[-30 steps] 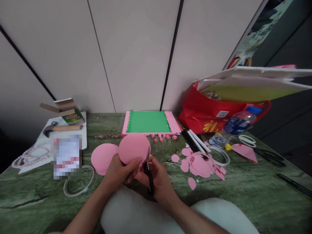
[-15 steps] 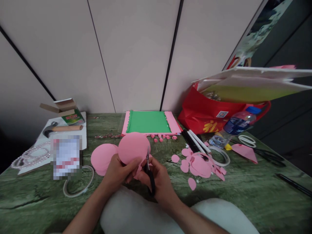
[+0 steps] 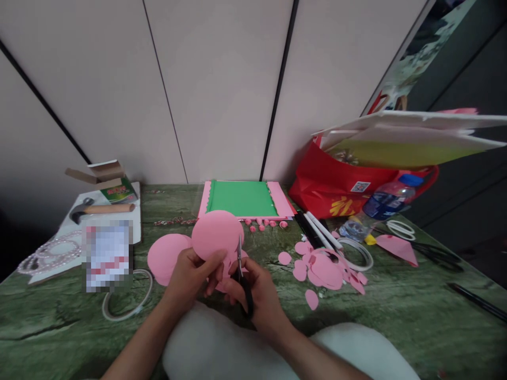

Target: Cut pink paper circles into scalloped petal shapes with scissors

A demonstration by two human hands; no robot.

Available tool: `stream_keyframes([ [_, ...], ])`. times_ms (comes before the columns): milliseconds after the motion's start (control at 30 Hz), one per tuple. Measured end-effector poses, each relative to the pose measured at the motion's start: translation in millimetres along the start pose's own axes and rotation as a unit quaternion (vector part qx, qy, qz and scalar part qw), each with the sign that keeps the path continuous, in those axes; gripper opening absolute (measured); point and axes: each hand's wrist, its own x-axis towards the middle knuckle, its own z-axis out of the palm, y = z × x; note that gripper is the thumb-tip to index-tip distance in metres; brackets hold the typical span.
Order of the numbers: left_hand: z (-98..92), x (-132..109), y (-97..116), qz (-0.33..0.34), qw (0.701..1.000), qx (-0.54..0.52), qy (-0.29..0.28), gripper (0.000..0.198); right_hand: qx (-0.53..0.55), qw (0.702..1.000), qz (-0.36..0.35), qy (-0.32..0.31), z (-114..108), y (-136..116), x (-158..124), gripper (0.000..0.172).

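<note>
My left hand (image 3: pixel 194 272) pinches the lower edge of a round pink paper disc (image 3: pixel 217 235), raised a little above the table. In my right hand (image 3: pixel 257 287) are black-handled scissors (image 3: pixel 244 290), their blades pointing up along the disc's right edge. Whether the blades are parted is hard to make out. Behind my left hand lies a stack of pink paper circles (image 3: pixel 168 256). To the right, cut pink paper pieces (image 3: pixel 327 269) are strewn in a loose pile. Small rolled pink paper pieces (image 3: pixel 262 228) sit in a cluster beyond my hands.
A green and pink paper stack (image 3: pixel 241 198) lies at the back. A red bag (image 3: pixel 328 182), a water bottle (image 3: pixel 390 198), pens (image 3: pixel 319 232) and a tape roll (image 3: pixel 368 258) are at right. At left are a hammer (image 3: pixel 103 209), bead strands (image 3: pixel 51 252) and another tape roll (image 3: pixel 148 293).
The pink disc has risen slightly and tilted a little in my left hand. The scissors remain at its right edge, barely shifted. The other things stay in place.
</note>
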Motion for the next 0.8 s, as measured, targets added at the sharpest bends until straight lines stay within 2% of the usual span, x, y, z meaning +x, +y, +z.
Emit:
stream_keyframes([
  [267, -2.6, 1.2, -7.3, -0.012, 0.999, 0.041, 0.005, 0.041, 0.020, 0.999, -0.038, 0.011, -2.0, 0.2, 2.1, 0.040],
  [800, -2.3, 0.5, -5.0, 0.000, 1.000, 0.021, 0.007, 0.036, 0.038, 0.999, -0.031, -0.002, -2.5, 2.3, 2.3, 0.037],
])
